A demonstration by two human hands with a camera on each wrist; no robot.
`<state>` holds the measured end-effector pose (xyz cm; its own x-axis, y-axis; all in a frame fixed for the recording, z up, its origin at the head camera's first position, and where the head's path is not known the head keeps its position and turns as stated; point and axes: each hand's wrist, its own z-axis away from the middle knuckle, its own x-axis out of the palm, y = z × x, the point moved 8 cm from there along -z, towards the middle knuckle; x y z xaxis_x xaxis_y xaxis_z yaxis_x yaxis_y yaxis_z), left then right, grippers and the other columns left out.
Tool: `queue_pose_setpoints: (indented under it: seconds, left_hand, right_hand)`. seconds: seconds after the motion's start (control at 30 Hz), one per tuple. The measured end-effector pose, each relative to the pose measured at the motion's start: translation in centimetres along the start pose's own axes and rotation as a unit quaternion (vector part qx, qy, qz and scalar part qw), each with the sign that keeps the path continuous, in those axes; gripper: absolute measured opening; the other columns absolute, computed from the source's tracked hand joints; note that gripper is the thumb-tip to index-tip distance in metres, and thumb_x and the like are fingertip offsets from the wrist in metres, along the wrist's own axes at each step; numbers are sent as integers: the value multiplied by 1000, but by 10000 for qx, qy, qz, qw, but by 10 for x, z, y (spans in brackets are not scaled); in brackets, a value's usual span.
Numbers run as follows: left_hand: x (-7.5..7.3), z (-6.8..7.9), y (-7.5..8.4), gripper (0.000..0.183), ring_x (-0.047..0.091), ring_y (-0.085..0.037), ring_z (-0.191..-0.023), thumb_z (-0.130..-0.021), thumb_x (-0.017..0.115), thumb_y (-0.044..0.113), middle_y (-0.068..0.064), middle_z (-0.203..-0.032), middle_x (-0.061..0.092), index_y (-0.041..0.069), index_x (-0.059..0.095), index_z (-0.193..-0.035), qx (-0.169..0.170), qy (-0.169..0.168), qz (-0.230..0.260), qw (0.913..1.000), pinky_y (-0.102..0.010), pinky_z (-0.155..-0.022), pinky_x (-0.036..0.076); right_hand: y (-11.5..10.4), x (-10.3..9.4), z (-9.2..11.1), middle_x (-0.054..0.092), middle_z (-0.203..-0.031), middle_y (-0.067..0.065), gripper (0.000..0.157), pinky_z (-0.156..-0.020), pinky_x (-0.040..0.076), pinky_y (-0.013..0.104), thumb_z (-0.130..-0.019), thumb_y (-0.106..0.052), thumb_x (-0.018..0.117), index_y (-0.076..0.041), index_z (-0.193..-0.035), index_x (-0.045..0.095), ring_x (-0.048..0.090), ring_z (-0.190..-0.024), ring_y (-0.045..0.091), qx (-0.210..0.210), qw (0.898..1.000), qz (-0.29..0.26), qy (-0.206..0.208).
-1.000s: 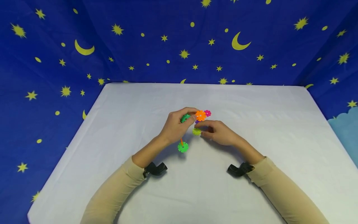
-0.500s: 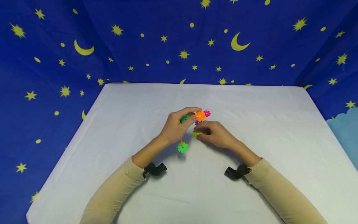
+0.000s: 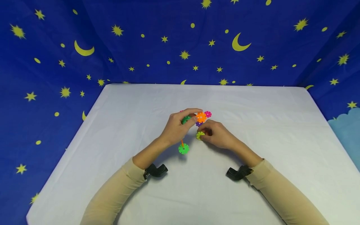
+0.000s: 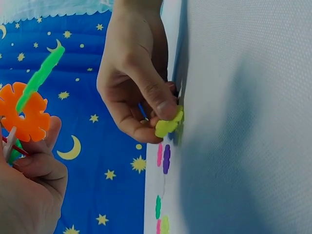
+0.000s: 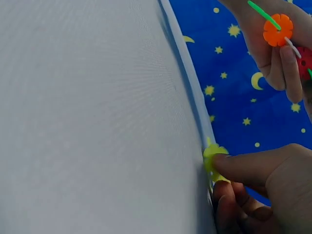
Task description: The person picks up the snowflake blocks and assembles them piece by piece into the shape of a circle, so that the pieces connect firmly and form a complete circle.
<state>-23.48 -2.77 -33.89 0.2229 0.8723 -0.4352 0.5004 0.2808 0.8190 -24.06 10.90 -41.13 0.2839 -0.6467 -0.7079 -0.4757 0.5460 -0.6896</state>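
Observation:
In the head view, my left hand [image 3: 174, 128] grips a chain of notched interlocking plastic discs. A bright green disc [image 3: 183, 149] hangs below the palm, a dark green disc [image 3: 186, 119] shows between thumb and fingers, and an orange disc [image 3: 201, 117] is at the fingertips. The left wrist view shows another orange disc [image 4: 36, 117] of the chain face-on, with a green one slotted through it. My right hand [image 3: 217, 135] pinches a yellow disc [image 5: 210, 157] between thumb and fingers, low over the table. Part of that disc is covered by the thumb.
Beyond the hands, a purple disc [image 3: 198, 124] and a pink disc [image 3: 207, 114] lie on the white-covered table [image 3: 253, 106]. Several discs appear edge-on in the left wrist view, among them a green disc [image 4: 158, 207]. A blue star-patterned curtain [image 3: 157, 18] stands behind the table.
My right fingers have closed on the yellow disc, which has turned and shifted slightly right and down in the head view. My left hand has barely moved with its chain.

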Motion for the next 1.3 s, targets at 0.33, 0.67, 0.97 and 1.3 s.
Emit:
queue_pose_setpoints:
  seconds: [0.33,0.67,0.97,1.3]
  left_hand:
    - [-1,1,-3,29,47,-15,-41,-98,52,28,7,-95,63,19,65,-123,-118,-24,360,9993,-31,-39,41]
    - [-6,1,-8,29,48,-18,-42,-98,52,31,7,-93,66,21,65,-122,-387,233,138,9989,-32,-41,41]
    - [-10,1,-6,28,50,-13,-55,-97,51,29,6,-93,67,22,67,-119,-313,466,-161,9983,-33,-51,42]
    - [-11,0,-5,28,53,-13,-59,-97,52,27,6,-93,67,19,67,-119,-309,488,-130,9982,-33,-52,42]
  right_hand:
    - [2,-8,0,61,-78,-3,11,-59,48,29,-86,-10,72,-17,-89,65,56,-69,15,34,9974,-696,187]
    - [-28,-47,6,67,-86,4,8,-69,53,34,-85,-3,71,-4,-91,67,62,-80,19,118,9879,-1031,1150]
    - [-60,-71,14,64,-89,11,8,-71,54,28,-84,4,69,3,-91,65,63,-84,21,-163,9763,-1571,1477]
    - [-67,-76,15,65,-89,14,9,-70,54,29,-81,9,69,5,-89,65,62,-78,21,-475,9694,-1628,1777]
